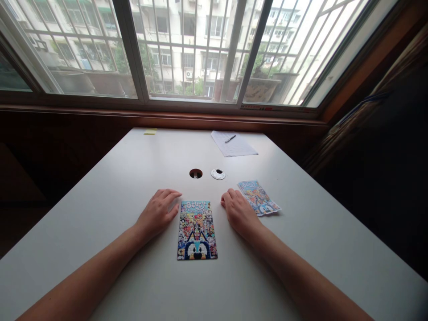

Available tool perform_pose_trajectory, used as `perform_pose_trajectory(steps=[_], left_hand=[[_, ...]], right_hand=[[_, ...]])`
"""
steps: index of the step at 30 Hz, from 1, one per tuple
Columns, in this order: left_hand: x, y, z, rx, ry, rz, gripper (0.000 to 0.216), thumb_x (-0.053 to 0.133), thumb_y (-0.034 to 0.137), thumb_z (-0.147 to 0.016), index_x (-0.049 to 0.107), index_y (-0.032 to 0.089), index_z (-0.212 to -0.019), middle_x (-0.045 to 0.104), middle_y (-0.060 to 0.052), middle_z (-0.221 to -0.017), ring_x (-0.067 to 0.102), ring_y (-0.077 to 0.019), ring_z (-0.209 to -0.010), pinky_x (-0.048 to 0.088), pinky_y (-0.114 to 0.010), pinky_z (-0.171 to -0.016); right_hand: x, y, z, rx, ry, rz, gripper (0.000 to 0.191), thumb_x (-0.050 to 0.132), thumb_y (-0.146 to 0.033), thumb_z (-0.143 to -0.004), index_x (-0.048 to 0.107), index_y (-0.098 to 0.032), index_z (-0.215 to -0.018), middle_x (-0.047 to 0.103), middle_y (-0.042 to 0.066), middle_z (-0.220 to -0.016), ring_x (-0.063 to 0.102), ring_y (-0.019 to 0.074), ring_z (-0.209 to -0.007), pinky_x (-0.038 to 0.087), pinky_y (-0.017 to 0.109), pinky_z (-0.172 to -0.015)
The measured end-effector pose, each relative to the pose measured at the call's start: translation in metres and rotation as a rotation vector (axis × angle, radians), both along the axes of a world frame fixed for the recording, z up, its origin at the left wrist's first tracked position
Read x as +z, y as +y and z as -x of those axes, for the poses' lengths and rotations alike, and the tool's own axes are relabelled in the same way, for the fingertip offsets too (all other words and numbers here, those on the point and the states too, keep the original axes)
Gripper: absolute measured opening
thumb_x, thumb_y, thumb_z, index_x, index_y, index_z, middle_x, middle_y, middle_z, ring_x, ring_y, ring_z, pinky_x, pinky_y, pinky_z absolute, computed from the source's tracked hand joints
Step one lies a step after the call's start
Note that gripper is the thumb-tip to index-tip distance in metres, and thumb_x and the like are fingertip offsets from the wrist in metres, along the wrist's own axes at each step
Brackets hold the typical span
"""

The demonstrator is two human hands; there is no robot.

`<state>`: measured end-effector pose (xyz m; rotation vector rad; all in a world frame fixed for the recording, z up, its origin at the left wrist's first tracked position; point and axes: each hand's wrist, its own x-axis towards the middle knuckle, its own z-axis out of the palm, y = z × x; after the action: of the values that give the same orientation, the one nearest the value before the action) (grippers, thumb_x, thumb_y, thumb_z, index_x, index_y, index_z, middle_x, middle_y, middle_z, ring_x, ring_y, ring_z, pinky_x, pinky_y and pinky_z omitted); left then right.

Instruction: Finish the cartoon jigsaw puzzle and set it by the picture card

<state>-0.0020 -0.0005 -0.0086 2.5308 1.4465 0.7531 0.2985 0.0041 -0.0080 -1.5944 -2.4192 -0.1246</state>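
A colourful cartoon puzzle [197, 230] lies flat on the white table [110, 200], between my two hands. My left hand [158, 213] rests palm down just left of the puzzle's top edge, fingers stretched out and holding nothing. My right hand [236, 211] rests on the table to the puzzle's right, fingers loosely curled down, nothing in it. Beside my right hand lies a smaller printed sheet with the same picture [258, 197], slightly crumpled.
Behind the puzzle are a round cable hole [195, 173] and its white cap [218, 174]. Farther back lie a sheet of paper [234, 144] with a pen [230, 138] and a yellow sticky note [150, 131]. A barred window runs behind the table.
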Motion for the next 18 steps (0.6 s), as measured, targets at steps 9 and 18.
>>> perform_pose_trajectory(steps=[9, 18], left_hand=[[0.002, 0.000, 0.000, -0.034, -0.001, 0.010, 0.033, 0.053, 0.025, -0.096, 0.058, 0.023, -0.128, 0.062, -0.006, -0.126, 0.052, -0.0256, -0.118, 0.045, -0.044, -0.104], [0.001, 0.001, 0.001, -0.040, 0.006, -0.003, 0.033, 0.053, 0.025, -0.096, 0.058, 0.023, -0.128, 0.062, -0.007, -0.126, 0.053, -0.0256, -0.117, 0.045, -0.044, -0.103]], right_hand=[[0.005, -0.003, 0.002, -0.050, -0.008, 0.006, 0.012, 0.048, -0.018, -0.102, 0.058, -0.019, -0.095, 0.058, 0.008, -0.099, 0.051, 0.0227, -0.094, 0.039, 0.033, -0.085], [0.012, -0.002, 0.002, -0.063, -0.058, 0.007, 0.012, 0.049, -0.020, -0.102, 0.059, -0.017, -0.095, 0.059, 0.009, -0.099, 0.053, 0.0232, -0.094, 0.039, 0.033, -0.084]])
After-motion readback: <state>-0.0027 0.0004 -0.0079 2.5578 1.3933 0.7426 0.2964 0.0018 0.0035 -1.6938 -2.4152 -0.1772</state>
